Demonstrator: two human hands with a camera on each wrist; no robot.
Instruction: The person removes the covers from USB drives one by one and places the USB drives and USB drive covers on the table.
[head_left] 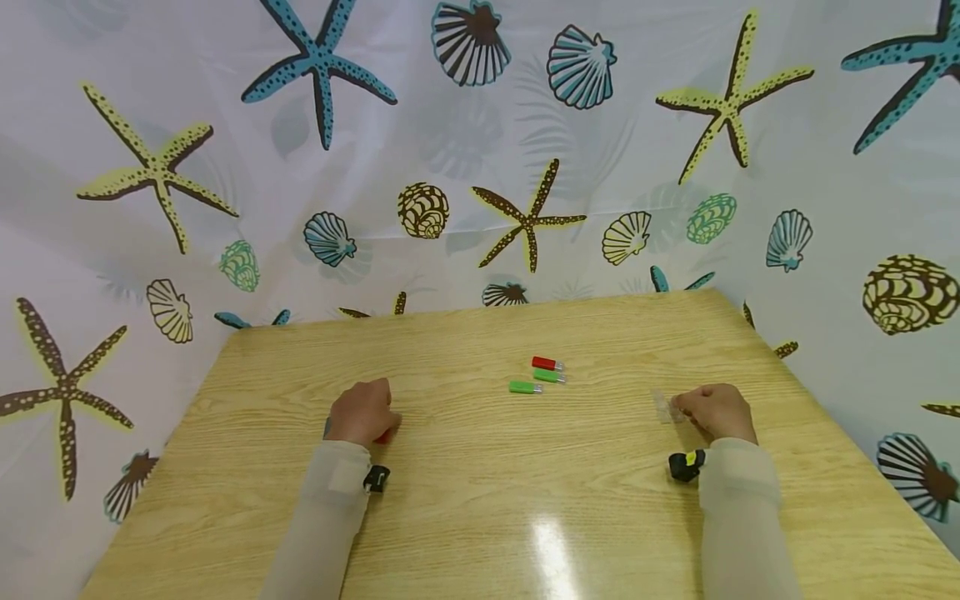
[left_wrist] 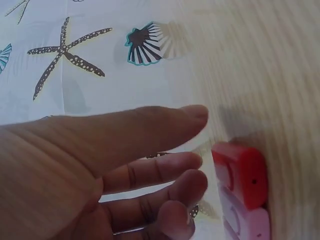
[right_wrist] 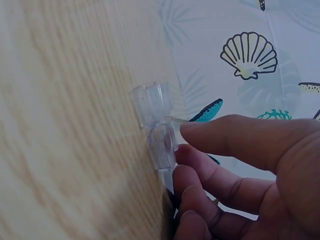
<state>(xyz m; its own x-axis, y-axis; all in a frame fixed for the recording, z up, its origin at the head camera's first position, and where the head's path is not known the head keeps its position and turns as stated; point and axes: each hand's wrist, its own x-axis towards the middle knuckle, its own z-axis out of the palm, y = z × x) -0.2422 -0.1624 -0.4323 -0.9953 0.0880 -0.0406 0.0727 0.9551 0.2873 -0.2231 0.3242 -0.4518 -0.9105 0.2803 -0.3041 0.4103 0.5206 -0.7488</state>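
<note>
My left hand (head_left: 362, 414) hovers over the left part of the table, fingers loosely bent and holding nothing. Just past its fingertips lie a red USB stick (left_wrist: 242, 175) and a pink USB stick (left_wrist: 246, 216), side by side. In the head view the hand hides most of them. At the right, my right hand (head_left: 718, 410) pinches a clear plastic cap (right_wrist: 163, 145) between thumb and fingertips, close to the tabletop. Another clear cap (right_wrist: 152, 104) lies right beside it.
Mid-table lie a red USB stick (head_left: 544, 363) and two green ones, the nearer green USB stick (head_left: 522, 387) being farther left. A small blue-grey thing (head_left: 327, 427) peeks out left of my left hand. A shell-print curtain (head_left: 465, 275) borders the wooden table (head_left: 480, 500).
</note>
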